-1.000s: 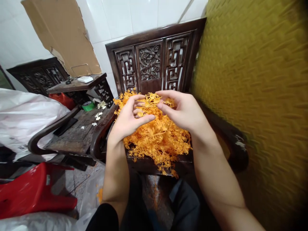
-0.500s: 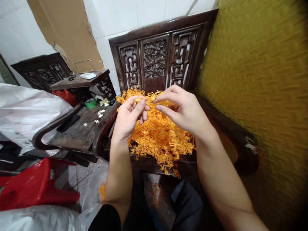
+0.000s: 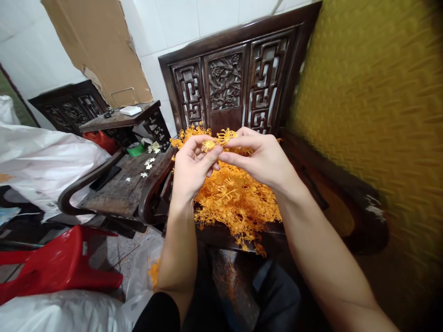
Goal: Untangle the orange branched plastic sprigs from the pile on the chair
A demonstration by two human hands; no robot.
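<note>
A big heap of orange plastic flower pieces (image 3: 235,198), thin and spidery, covers the seat of a dark wooden chair. Above it, my left hand (image 3: 195,161) pinches an orange plastic flower piece (image 3: 208,145) between thumb and forefinger. My right hand (image 3: 265,157) meets it from the right, its thumb and forefinger closing at the left fingertips on what looks like the same piece. The exact contact is partly hidden by the fingers. More orange strands show just behind the right fingertips.
The carved chair back (image 3: 224,83) rises behind the heap. On the left seat (image 3: 110,198) lie small pale flower shapes (image 3: 148,163), green tape (image 3: 135,149) and a dark phone-like slab (image 3: 105,178). A red stool (image 3: 65,263) and white bags (image 3: 48,161) stand left; a yellow textured surface (image 3: 374,101) borders the right.
My hands have come together; the right fingertips now touch the left ones, where a gap was before. More of the orange piece shows at the left fingers. The view has shifted slightly.
</note>
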